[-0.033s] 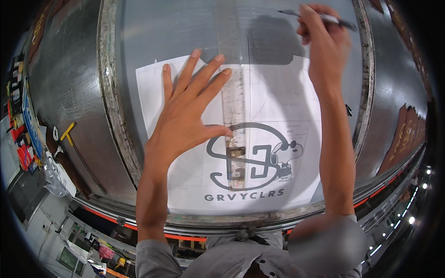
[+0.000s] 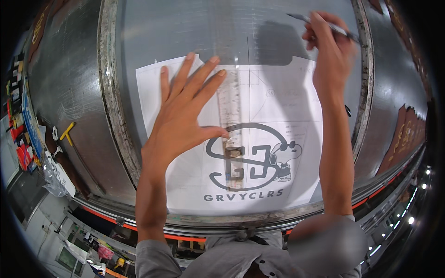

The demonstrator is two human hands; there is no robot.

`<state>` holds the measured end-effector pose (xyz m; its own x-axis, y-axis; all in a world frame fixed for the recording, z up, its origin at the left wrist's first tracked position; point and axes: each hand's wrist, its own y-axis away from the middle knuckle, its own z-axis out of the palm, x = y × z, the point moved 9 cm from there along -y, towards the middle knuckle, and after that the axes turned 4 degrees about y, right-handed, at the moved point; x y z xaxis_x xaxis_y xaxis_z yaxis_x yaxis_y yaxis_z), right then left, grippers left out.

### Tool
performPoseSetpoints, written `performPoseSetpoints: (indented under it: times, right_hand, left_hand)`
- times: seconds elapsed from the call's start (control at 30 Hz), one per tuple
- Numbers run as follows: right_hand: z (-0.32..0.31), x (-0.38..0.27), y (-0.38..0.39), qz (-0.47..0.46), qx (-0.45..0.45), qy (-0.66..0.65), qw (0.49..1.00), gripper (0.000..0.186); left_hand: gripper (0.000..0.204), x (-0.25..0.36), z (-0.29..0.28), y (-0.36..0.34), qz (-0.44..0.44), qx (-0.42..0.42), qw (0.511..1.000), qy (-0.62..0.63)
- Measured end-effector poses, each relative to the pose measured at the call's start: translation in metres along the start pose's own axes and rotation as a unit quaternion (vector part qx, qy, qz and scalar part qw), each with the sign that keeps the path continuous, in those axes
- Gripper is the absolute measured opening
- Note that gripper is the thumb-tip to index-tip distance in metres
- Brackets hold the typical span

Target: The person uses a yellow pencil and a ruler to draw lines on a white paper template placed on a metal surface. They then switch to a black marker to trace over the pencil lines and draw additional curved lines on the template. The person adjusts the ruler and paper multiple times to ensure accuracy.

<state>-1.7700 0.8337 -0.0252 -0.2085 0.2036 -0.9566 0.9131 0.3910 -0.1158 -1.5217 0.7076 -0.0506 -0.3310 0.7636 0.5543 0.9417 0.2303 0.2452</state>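
Observation:
My left hand [image 2: 185, 106] lies spread on a white printed sheet [image 2: 190, 194]. Its thumb and index fingertip rest at the left edge of a long clear ruler [image 2: 230, 102], which runs away from me over the sheet and onto the grey framed surface [image 2: 162, 28]. Between the fingers of my right hand [image 2: 331, 46] is a dark pen [image 2: 296, 16], its tip pointing left, at the far right; whether it touches the surface I cannot tell. A thin dark line [image 2: 248, 51] shows just right of the ruler. The sheet bears a large dark logo and a cartoon dog [image 2: 287, 160].
Worn frame bars [image 2: 111, 92] border the surface left and right. A yellow-handled T-shaped tool [image 2: 68, 132] lies on the left neighbouring panel. A small black object [image 2: 348, 110] sits near the right bar. Cluttered goods [image 2: 25, 155] stand at far left.
The ruler has shifted a little to the left, together with my left hand. My right hand has moved slightly right and nearer to me with the pen.

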Motion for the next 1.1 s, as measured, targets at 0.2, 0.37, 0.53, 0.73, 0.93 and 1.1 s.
performPoseSetpoints:
  times: [0.2, 0.37, 0.53, 0.73, 0.93, 1.1]
  right_hand:
    - [-0.085, 0.027, 0.065, 0.04, 0.068, -0.088, 0.993, 0.014]
    - [-0.12, 0.05, 0.095, 0.11, 0.036, -0.178, 0.977, 0.01]
    - [-0.091, 0.041, 0.069, 0.118, -0.035, -0.165, 0.979, 0.012]
    - [0.009, 0.017, 0.031, 0.088, -0.208, -0.204, 0.953, 0.013]
    - [0.113, -0.008, 0.039, 0.057, -0.31, -0.143, 0.938, 0.009]
    - [0.143, -0.013, 0.047, 0.043, -0.303, -0.138, 0.942, 0.01]
  left_hand:
    - [0.118, -0.025, 0.0, 0.042, -0.06, 0.016, 0.998, -0.022]
    - [0.116, -0.016, 0.005, 0.068, -0.081, 0.076, 0.993, -0.025]
    - [0.104, -0.003, 0.042, 0.096, -0.137, 0.176, 0.974, -0.029]
    - [0.102, 0.0, 0.048, 0.106, -0.149, 0.211, 0.966, -0.024]
    - [0.102, -0.001, 0.046, 0.108, -0.153, 0.216, 0.964, -0.038]
    - [0.102, -0.002, 0.046, 0.11, -0.164, 0.211, 0.963, -0.033]
